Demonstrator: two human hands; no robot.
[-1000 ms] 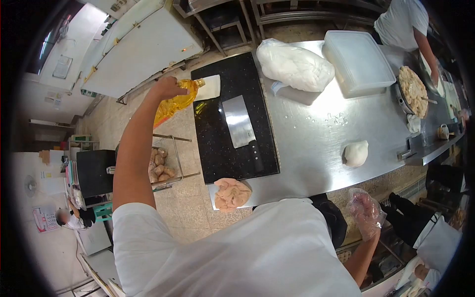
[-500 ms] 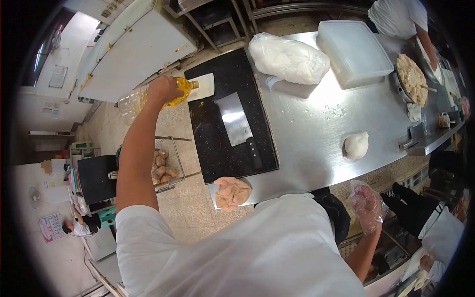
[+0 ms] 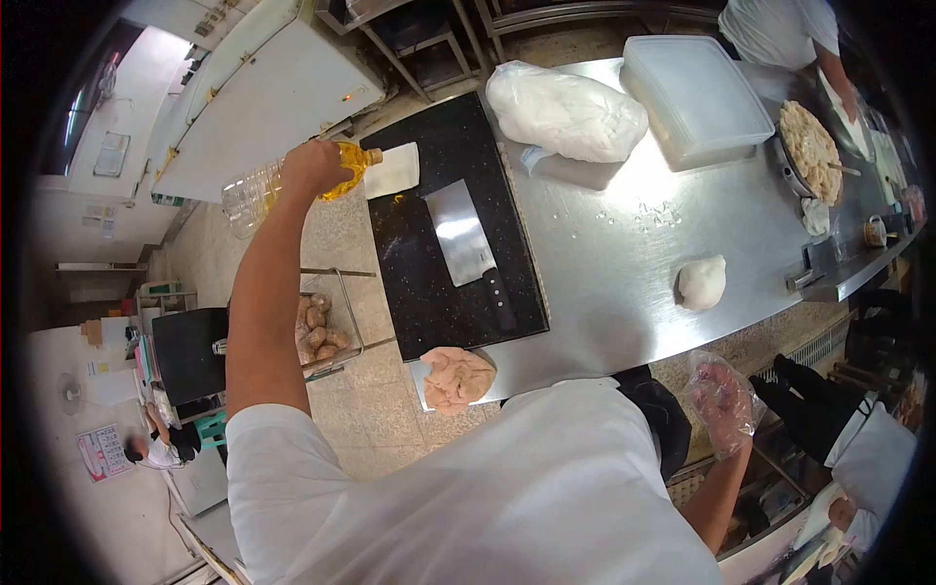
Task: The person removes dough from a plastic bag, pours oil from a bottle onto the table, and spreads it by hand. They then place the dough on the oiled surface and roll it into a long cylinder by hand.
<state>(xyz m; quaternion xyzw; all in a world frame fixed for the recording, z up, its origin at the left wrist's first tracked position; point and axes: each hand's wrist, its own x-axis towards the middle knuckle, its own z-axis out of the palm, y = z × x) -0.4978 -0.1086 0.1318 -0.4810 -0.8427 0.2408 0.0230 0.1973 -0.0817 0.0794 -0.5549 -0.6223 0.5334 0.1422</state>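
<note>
My left hand (image 3: 310,170) is wrapped round a clear plastic bottle of yellow oil (image 3: 343,175), tipped nearly on its side. Its mouth points at a flat white rectangular piece (image 3: 395,170) on the black board (image 3: 414,283). Small yellow drops lie on the board below that piece. A cleaver (image 3: 460,234) with a black handle rests there too, touched by neither hand. In a clear plastic glove, my right hand (image 3: 721,395) hangs off the table's near side, fingers loosely bent, with nothing visible in it.
On the steel table (image 3: 595,283) are a white plastic-wrapped bundle (image 3: 570,112), a lidded plastic box (image 3: 694,97), a white dough ball (image 3: 702,283) and a pan of pale food (image 3: 809,151). A crumpled pinkish lump (image 3: 456,380) sits at the near corner. Other people stand at the right.
My left hand and the oil bottle have shifted slightly left and up, with the bottle mouth drawn back from over the white piece. My right hand has barely moved.
</note>
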